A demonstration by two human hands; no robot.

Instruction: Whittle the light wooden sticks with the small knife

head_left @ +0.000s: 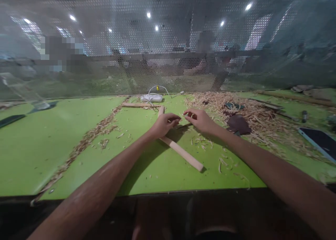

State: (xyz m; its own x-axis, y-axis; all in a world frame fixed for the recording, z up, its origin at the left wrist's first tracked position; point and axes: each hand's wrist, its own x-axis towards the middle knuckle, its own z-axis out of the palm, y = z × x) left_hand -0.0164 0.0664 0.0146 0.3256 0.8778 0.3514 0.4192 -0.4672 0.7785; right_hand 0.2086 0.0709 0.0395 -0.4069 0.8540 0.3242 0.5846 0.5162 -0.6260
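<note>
My left hand (166, 123) hovers over a pale wooden stick (183, 154), its thumb and fingers drawn together. Facing it, my right hand (201, 119) has thumb and fingertips close together in a pinch. A thin pale sliver shows between the two sets of fingertips, too small to make out well. What either hand holds, if anything, cannot be told. The stick lies slantwise on the green table, partly hidden by my left hand. Beneath the fingertips lies a thin dark tool (185, 126), its kind unclear. A second wooden piece (141, 105) lies crosswise behind.
Wood shavings (267, 124) heap on the right around a dark brown scrap (238, 124). A phone (320, 142) lies at the right edge. White cable (149, 93) and a white roll (153, 98) sit before a perforated screen (162, 72). More shavings (86, 142) line a seam leftward.
</note>
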